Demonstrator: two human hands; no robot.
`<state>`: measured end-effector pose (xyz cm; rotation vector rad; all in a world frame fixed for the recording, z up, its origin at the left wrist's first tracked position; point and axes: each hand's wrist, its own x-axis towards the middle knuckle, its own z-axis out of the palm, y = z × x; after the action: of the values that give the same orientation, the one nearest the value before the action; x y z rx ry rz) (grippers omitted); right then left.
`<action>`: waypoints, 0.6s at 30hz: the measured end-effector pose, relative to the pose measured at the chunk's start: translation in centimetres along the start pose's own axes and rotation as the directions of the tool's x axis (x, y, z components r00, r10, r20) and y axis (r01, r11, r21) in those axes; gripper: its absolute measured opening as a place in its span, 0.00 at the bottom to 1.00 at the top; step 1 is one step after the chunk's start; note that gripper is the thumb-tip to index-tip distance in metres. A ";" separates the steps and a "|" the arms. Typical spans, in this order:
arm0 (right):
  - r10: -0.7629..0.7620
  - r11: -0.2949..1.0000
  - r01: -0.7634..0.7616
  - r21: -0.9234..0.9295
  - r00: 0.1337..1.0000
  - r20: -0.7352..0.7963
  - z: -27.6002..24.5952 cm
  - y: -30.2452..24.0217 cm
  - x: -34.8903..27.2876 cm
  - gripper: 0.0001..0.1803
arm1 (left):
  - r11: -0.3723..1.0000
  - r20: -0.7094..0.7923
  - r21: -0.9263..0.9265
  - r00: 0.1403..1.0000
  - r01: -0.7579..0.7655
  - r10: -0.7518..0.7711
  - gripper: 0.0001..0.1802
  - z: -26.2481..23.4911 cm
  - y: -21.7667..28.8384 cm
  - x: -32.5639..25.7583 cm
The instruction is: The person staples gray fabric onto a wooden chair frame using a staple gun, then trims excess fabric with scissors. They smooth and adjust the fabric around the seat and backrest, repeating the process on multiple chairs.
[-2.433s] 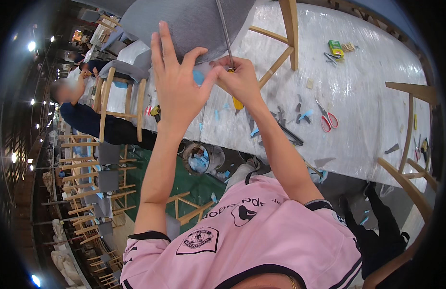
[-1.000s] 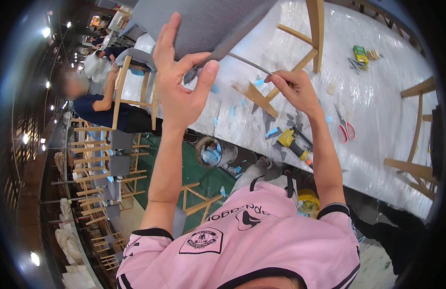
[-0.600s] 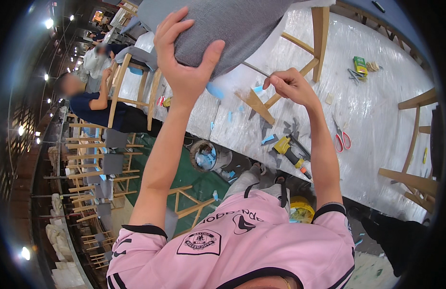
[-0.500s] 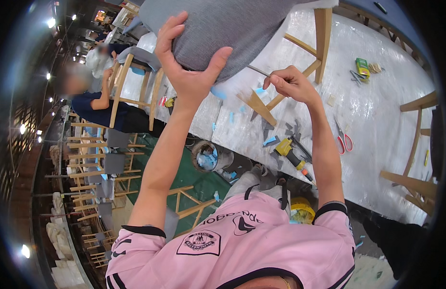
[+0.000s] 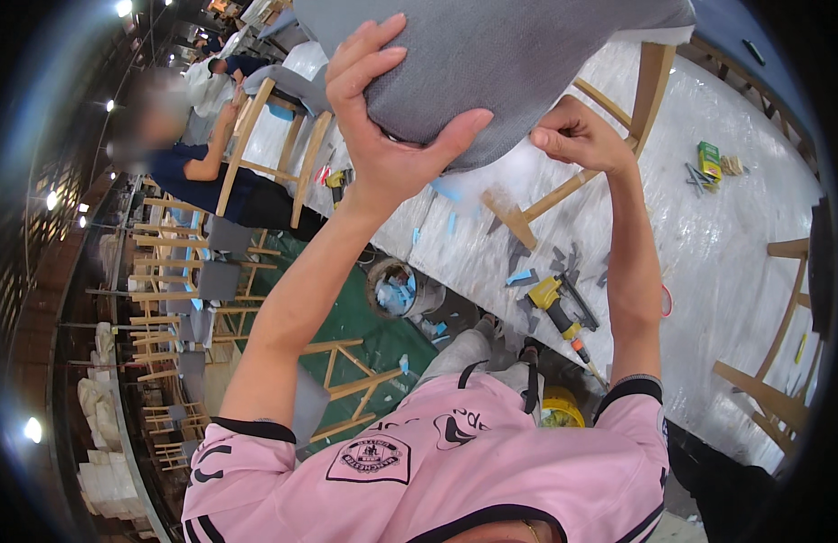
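My left hand [image 5: 383, 136] grasps the rounded corner of the grey cushion [image 5: 491, 77], which is in front of me above the table [image 5: 708, 262]; my thumb bends over its near side. My right hand [image 5: 586, 140] is curled beside the cushion's right edge; I cannot tell what, if anything, it holds. If my left palm eases off, the cushion might tilt and trap my right fingers against the wooden leg [image 5: 652, 90]. Below my right forearm, the nail gun [image 5: 547, 294] lies close to the table's near edge; a careless elbow could knock it off. My widest room lies right of that forearm, up to the chair [image 5: 762, 389]. Farther off sits the green box [image 5: 709, 158].
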<state>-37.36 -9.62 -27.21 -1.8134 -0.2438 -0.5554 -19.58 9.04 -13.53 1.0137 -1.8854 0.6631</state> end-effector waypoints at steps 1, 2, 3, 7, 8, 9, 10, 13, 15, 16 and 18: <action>-0.009 1.000 0.009 -0.022 1.000 0.003 -0.1 -0.2 0.2 0.31 | 1.000 0.021 0.006 1.000 0.002 -0.002 0.48 -0.2 0.0 0.1; -0.018 0.999 0.018 -0.044 1.000 0.007 -0.1 -0.6 0.4 0.32 | 1.000 0.042 0.012 0.999 0.003 -0.004 0.48 -0.3 0.1 0.1; -0.027 0.997 0.028 -0.066 1.000 0.010 -0.1 -0.9 0.6 0.32 | 1.000 0.046 -0.001 0.999 0.002 -0.002 0.48 -0.3 0.1 0.1; -0.082 0.987 0.074 -0.143 0.995 -0.051 0.4 -2.2 0.5 0.28 | 1.000 0.035 -0.008 0.999 -0.023 0.023 0.49 0.1 -0.4 0.1; -0.023 0.992 0.017 -0.123 0.999 -0.048 0.2 -2.7 0.3 0.25 | 1.000 0.028 -0.002 0.999 -0.030 0.030 0.50 0.2 -0.4 0.1; -0.030 0.988 0.020 -0.154 0.998 -0.062 0.2 -3.3 0.2 0.25 | 0.998 0.000 0.045 0.999 -0.039 0.039 0.47 0.2 -0.5 0.1; -0.037 0.983 0.022 -0.185 0.996 -0.075 0.3 -4.0 0.1 0.24 | 0.995 -0.030 0.092 0.998 -0.045 0.048 0.45 0.3 -0.7 0.1; -0.057 0.965 0.032 -0.261 0.995 -0.087 0.3 -4.8 -0.2 0.22 | 0.996 -0.062 0.086 0.998 0.014 -0.008 0.46 0.3 0.5 0.7; -0.087 0.949 0.039 -0.312 0.986 -0.142 0.5 -4.7 -0.5 0.21 | 0.997 -0.069 0.060 0.997 0.040 -0.036 0.48 0.4 0.8 0.7; -0.050 0.965 0.017 -0.261 0.992 -0.120 0.6 -4.1 -0.5 0.21 | 0.997 -0.073 0.068 0.997 0.038 -0.033 0.48 0.4 0.7 0.6; 0.021 0.984 -0.036 -0.174 0.996 -0.088 0.8 -2.6 -0.8 0.22 | 0.999 -0.125 0.002 0.992 0.035 -0.034 0.44 0.7 0.8 0.9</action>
<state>-38.98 -7.98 -25.61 -1.9547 -0.1124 -0.6502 -20.87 8.56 -13.14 0.9830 -1.7549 0.6945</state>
